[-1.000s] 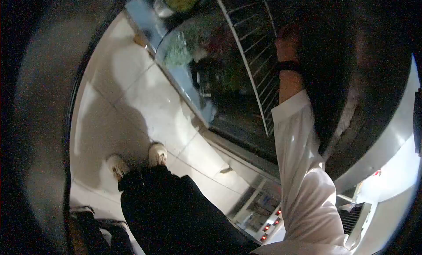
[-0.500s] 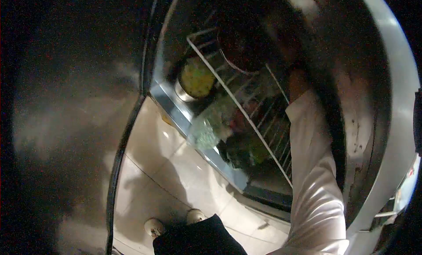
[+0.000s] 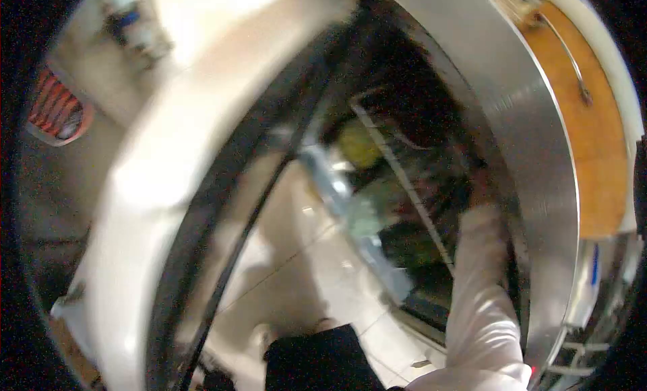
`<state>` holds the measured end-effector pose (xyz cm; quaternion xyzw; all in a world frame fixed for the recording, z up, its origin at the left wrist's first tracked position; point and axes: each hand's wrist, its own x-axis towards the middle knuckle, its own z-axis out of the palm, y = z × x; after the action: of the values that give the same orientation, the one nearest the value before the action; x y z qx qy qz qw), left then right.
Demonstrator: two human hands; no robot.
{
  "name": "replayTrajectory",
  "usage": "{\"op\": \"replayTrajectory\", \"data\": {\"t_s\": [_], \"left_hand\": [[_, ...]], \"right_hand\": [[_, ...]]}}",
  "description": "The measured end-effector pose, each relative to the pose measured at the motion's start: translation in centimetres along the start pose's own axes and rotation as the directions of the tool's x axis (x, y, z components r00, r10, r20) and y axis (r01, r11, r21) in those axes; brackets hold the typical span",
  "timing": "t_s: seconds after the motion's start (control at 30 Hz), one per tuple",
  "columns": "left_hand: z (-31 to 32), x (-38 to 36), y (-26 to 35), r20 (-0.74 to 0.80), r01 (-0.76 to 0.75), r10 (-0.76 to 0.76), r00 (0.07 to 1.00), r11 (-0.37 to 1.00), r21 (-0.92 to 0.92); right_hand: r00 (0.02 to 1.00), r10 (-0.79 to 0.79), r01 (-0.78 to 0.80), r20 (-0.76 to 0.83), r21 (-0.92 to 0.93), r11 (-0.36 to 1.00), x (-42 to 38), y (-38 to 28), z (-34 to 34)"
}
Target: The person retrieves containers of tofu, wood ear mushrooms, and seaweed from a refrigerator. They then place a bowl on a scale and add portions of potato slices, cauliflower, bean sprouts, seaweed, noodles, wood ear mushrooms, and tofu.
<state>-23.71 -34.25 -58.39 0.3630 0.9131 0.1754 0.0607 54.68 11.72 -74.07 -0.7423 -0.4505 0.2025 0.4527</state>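
My right arm, in a white sleeve, reaches into the dark inside of an open refrigerator. The right hand is deep in shadow and blurred, so its fingers and anything in them cannot be made out. It is nearest to a wire shelf and a dark round vessel on that shelf. Below the shelf are a container with yellow-green contents and a pale green plastic bag. My left hand does not show.
The refrigerator door stands open on the left, with a dark seal along it. A metallic cabinet edge curves along the right, beside an orange-brown panel. A red basket is at far left. Light tiles cover the floor.
The view has pulled back and shifted, bringing the door's pale edge, the red basket and the orange-brown panel into sight. My right arm stays inside the refrigerator.
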Motion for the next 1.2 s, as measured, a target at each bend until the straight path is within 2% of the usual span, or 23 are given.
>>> {"op": "replayTrajectory", "data": {"t_s": [0.07, 0.13, 0.17, 0.2, 0.23, 0.27, 0.37, 0.53, 0.6, 0.63, 0.67, 0.7, 0.73, 0.77, 0.8, 0.83, 0.87, 0.9, 0.93, 0.97, 1.03, 1.1, 1.2], "left_hand": [[-2.1, -0.1, -0.3, 0.075, 0.114, -0.107, 0.991, 0.988, -0.102], [-4.7, 0.0, -0.6, 0.221, 0.294, -0.247, 0.944, 0.931, -0.217], [-6.5, -1.0, 4.6, 0.116, 0.026, -0.073, 0.991, 0.932, 0.363], [-7.3, -0.5, 5.4, 0.216, -0.062, -0.039, 0.976, 0.895, 0.441], [-8.6, -0.4, 7.0, 0.186, -0.172, 0.129, 0.974, 0.957, 0.234], [-8.5, -0.1, 6.2, 0.133, -0.368, 0.352, 0.927, 0.922, 0.123], [-8.8, -1.1, 7.0, 0.106, -0.401, 0.391, 0.914, 0.911, 0.094], [-10.2, -2.0, 6.5, 0.165, -0.371, 0.36, 0.918, 0.928, 0.038], [-10.3, -2.3, 6.8, 0.178, -0.343, 0.323, 0.929, 0.934, 0.096], [-10.0, -2.4, 7.0, 0.195, -0.315, 0.28, 0.94, 0.931, 0.182], [-9.1, -2.3, 6.5, 0.041, -0.273, 0.27, 0.962, 0.94, 0.203], [-8.4, -3.0, 6.8, -0.089, -0.233, 0.254, 0.963, 0.952, 0.199], [-8.8, -5.1, 8.9, -0.06, -0.207, 0.209, 0.976, 0.978, 0.032], [-10.0, -6.5, 11.4, -0.032, -0.156, 0.153, 0.988, 0.98, -0.126], [-10.9, -8.0, 12.8, 0.216, -0.146, 0.24, 0.946, 0.915, -0.376], [-12.4, -10.3, 15.1, 0.434, 0.034, 0.368, 0.822, 0.729, -0.683], [-14.4, -11.8, 17.5, 0.686, 0.392, 0.396, 0.611, 0.601, -0.696], [-18.4, -13.1, 20.8, 0.835, 0.648, 0.387, 0.391, 0.529, -0.549], [-20.2, -14.3, 22.1, 0.82, 0.802, 0.527, 0.223, 0.378, -0.462], [-20.8, -15.1, 23.3, 0.823, 0.802, 0.53, 0.204, 0.392, -0.451], [-22.9, -17.2, 25.1, 0.636, 0.774, 0.748, 0.192, 0.283, -0.567], [-25.5, -17.3, 25.2, 0.656, 0.799, 0.734, 0.176, 0.282, -0.53], [-27.3, -18.6, 24.5, 0.644, 0.814, 0.736, 0.209, 0.234, -0.532]], "right_hand": [[0.996, -0.005, 0.02, 0.092, -0.159, 0.987, -4.4, 3.9, -2.5], [0.987, 0.059, -0.049, 0.149, -0.071, 0.996, -7.1, 7.9, -3.6], [0.984, 0.119, -0.126, 0.132, 0.041, 0.991, -9.1, 9.7, -4.0], [0.975, 0.196, -0.21, 0.108, 0.141, 0.967, -11.0, 10.7, -3.9], [0.964, 0.259, -0.267, 0.064, 0.223, 0.938, -13.0, 10.1, -3.4], [0.95, 0.312, -0.304, 0.023, 0.301, 0.904, -15.0, 9.9, -3.4], [0.896, 0.443, -0.412, 0.041, 0.45, 0.792, -23.6, 7.2, -3.8], [0.755, 0.534, -0.633, 0.381, 0.635, 0.442, -39.6, 1.3, -6.4], [0.629, 0.592, -0.746, 0.505, 0.605, 0.277, -44.3, -9.5, -8.0], [0.511, 0.655, -0.804, 0.556, 0.578, 0.137, -47.0, -24.0, -8.8], [0.461, 0.687, -0.866, 0.562, 0.453, 0.21, -48.6, -22.5, -10.1], [0.494, 0.649, -0.852, 0.579, 0.47, 0.23, -50.7, -21.4, -11.9], [0.556, 0.489, -0.827, 0.672, 0.506, 0.246, -52.0, -21.7, -13.9], [0.601, 0.489, -0.796, 0.632, 0.525, 0.301, -52.7, -27.0, -15.7], [0.626, 0.448, -0.78, 0.638, 0.525, 0.341, -52.8, -30.8, -17.5], [0.64, 0.409, -0.768, 0.651, 0.517, 0.379, -53.1, -33.8, -19.9], [0.656, 0.441, -0.755, 0.612, 0.53, 0.387, -52.6, -37.7, -21.2], [0.677, 0.38, -0.731, 0.63, 0.518, 0.444, -52.1, -41.7, -22.3], [0.684, 0.313, -0.711, 0.659, 0.506, 0.487, -52.0, -44.2, -23.4], [0.689, 0.326, -0.71, 0.647, 0.513, 0.483, -51.2, -45.7, -24.2], [0.647, 0.145, -0.655, 0.749, 0.448, 0.608, -49.9, -47.6, -27.3], [0.659, 0.157, -0.644, 0.736, 0.443, 0.623, -50.2, -49.2, -28.5], [0.627, 0.105, -0.535, 0.772, 0.329, 0.778, -49.6, -50.0, -29.8]]}}
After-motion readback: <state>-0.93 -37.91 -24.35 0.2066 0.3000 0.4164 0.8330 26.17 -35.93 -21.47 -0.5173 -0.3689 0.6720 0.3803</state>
